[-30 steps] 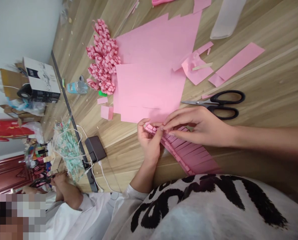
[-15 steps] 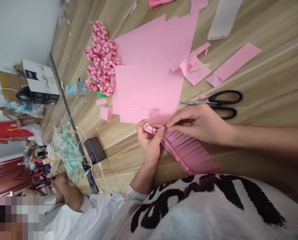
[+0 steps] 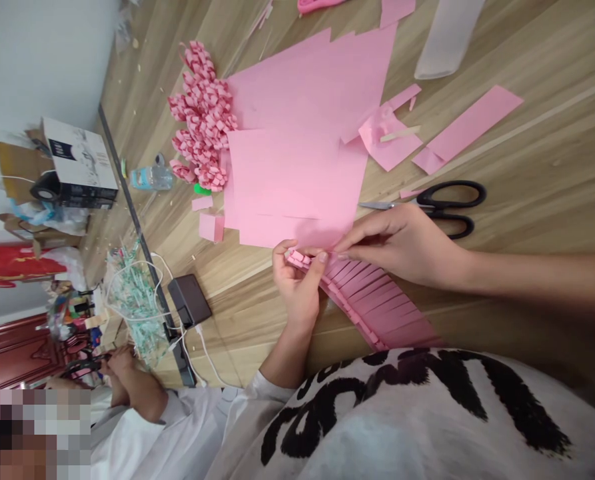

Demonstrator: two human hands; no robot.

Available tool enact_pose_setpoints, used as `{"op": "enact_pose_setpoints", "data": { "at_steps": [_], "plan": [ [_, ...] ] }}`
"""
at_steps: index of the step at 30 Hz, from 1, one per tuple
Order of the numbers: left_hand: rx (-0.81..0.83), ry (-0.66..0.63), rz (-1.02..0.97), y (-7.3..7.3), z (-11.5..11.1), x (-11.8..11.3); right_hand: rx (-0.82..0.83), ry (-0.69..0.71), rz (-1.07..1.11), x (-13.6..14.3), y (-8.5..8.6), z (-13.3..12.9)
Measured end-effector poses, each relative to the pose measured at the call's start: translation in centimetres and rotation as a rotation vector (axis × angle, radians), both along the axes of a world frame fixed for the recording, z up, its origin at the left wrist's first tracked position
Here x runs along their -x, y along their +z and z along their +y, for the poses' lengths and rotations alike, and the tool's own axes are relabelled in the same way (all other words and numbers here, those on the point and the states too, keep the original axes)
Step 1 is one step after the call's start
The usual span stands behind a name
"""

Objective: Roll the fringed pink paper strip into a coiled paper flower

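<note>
A fringed pink paper strip (image 3: 382,303) runs from my hands down to my shirt, its cut strips folded into small loops along one edge. My left hand (image 3: 300,283) pinches its looped end between thumb and fingers. With thumb and forefinger together, my right hand (image 3: 402,243) grips the tip of one fringe strip, right beside my left thumb. Black-handled scissors (image 3: 452,193) lie partly behind my right hand. Large pink sheets (image 3: 302,167) are spread just beyond both hands.
Curled pink paper flowers (image 3: 204,120) are heaped left of the sheets. Pink scraps (image 3: 472,127), a translucent tray (image 3: 447,40), a bottle (image 3: 152,178) and a dark box with cables (image 3: 190,298) lie around. Another person's arms (image 3: 142,390) are at lower left.
My right hand has shifted very slightly, its fingertips still at the fringe. My left hand and the paper strip have hardly moved.
</note>
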State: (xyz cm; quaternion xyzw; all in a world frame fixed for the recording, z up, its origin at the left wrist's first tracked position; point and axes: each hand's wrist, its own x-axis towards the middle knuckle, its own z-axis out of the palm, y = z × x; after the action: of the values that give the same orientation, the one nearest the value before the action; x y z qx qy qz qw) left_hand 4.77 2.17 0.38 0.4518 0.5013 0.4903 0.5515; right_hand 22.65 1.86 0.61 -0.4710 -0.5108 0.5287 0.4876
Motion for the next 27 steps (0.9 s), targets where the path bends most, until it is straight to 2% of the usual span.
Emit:
{"op": "enact_pose_setpoints", "data": {
  "at_steps": [18,27],
  "plan": [
    [0.020,0.027,0.026,-0.02,0.05,-0.07,-0.016,0.013,-0.007,0.02,0.02,0.19],
    [0.024,0.018,-0.001,-0.08,0.06,0.00,0.032,0.060,-0.005,-0.14,0.12,0.21]
  ]
}}
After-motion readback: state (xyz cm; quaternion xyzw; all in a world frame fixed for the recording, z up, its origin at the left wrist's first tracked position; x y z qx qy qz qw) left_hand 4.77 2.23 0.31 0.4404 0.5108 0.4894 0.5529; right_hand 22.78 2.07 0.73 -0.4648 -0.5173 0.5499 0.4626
